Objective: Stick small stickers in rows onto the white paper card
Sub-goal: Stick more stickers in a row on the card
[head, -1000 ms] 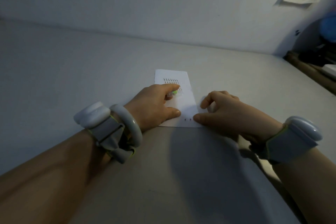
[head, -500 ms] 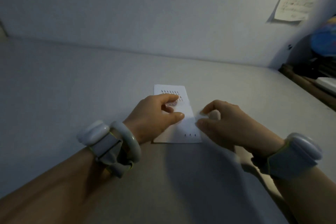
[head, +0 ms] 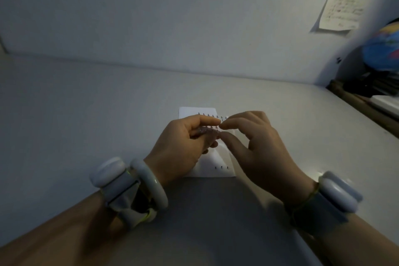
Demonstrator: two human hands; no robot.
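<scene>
The white rectangular paper card lies flat on the grey worktop, directly beneath both hands. The left hand pinches a small translucent sticker sheet. The right hand meets it, thumb and forefinger nearly closed; what they grip cannot be determined.

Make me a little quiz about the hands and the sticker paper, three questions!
1. True or false: the white paper card lies flat on the grey table.
2. How many small stickers show in the short row near the card's bottom edge? A) three B) ten C) none
3. Fill in: the left hand holds a clear sticker ____ while the right hand pinches at its edge.

Key: 1 true. 2 A. 3 sheet.
</scene>
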